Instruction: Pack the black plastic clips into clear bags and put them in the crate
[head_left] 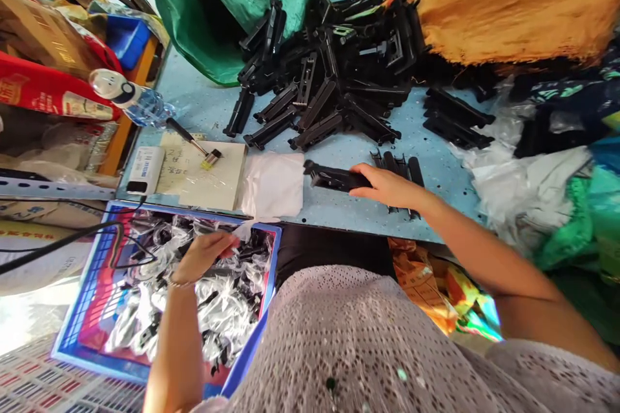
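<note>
My right hand (387, 186) grips the end of a long black plastic part (332, 177) just above the table. Under and beside that hand lie several similar black parts (415, 171) in a row. My left hand (206, 255) is over the blue crate, its fingers pinched on the edge of a clear plastic bag (245, 230). A flat stack of clear bags (275, 184) lies at the table edge between my hands. The far end of the held black part points toward this stack.
A large pile of black parts (314, 100) spreads from a green sack (232, 6). The blue crate (165, 371) holds bagged parts. Left are a notepad (225, 190), a screwdriver-like tool (186, 135) and a water bottle (145, 106). An orange sack (508, 6) stands behind.
</note>
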`<state>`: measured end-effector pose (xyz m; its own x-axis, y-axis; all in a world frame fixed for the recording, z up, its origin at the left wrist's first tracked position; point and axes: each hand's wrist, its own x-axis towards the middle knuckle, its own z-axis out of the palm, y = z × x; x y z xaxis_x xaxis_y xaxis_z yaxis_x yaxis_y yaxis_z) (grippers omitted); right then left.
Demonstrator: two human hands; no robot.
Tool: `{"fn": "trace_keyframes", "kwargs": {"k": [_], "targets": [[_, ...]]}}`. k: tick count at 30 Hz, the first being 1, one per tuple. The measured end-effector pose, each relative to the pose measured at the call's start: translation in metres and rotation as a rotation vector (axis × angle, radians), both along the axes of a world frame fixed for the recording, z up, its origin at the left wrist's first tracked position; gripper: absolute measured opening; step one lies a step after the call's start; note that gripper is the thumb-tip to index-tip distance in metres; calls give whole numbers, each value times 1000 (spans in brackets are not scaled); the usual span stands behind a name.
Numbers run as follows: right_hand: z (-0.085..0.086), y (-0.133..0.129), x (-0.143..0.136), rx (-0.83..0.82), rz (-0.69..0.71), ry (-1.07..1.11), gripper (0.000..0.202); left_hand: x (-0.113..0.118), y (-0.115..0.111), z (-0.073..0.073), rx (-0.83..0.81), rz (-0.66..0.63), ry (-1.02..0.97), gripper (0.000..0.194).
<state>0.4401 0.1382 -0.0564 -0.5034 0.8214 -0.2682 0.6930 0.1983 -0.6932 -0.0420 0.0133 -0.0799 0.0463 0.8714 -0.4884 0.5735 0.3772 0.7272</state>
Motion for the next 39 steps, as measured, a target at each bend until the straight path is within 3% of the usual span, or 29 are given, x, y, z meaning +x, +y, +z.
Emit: {"fn": "trace_keyframes", "kwargs": {"k": [2, 4, 5, 7, 11, 15, 18, 19, 21, 24, 27, 30, 32, 34, 37, 39], "targets": [[-11, -7, -23, -79, -171, 202, 50, 73, 37, 7, 208, -54, -46, 35], [-22, -12, -46, -158, -292, 393, 47, 135, 70, 4, 455, -15, 70, 26], [-27, -13, -55, -200, -339, 468, 47, 156, 84, -1, 482, 9, 94, 20], [-31, -16, -66, -277, -417, 587, 46, 178, 104, -15, 491, 41, 121, 10], [-26, -20, -76, -521, -503, 845, 41, 163, 117, -31, 415, 124, 71, 13], [-25, -13, -105, -889, -446, 1065, 44, 144, 115, -30, 309, 275, -223, 18], [-34, -2, -135, -944, -424, 1059, 45, 143, 110, -27, 396, 277, -274, 11], [-37, 1, -142, -910, -431, 1019, 45, 142, 109, -25, 456, 230, -216, 6], [-43, 4, -146, -748, -459, 902, 41, 135, 106, -21, 576, 93, -21, 20], [-42, -2, -130, -321, -446, 686, 36, 120, 106, -16, 658, -45, 213, 40], [-34, -15, -107, -25, -223, 438, 45, 109, 109, -14, 678, -44, 224, 49], [-32, -24, -99, 26, -100, 238, 52, 112, 105, -14, 747, -101, 245, 60], [-35, -25, -103, -68, -179, 274, 64, 122, 96, -14, 831, -226, 293, 68], [-41, -23, -110, -326, -287, 503, 71, 138, 82, -14, 916, -382, 324, 77], [-48, -20, -117, -782, -398, 984, 55, 161, 61, -13, 982, -538, 292, 85], [-50, -23, -119, -905, -465, 1181, 46, 171, 53, -12, 993, -547, 254, 87]]}}
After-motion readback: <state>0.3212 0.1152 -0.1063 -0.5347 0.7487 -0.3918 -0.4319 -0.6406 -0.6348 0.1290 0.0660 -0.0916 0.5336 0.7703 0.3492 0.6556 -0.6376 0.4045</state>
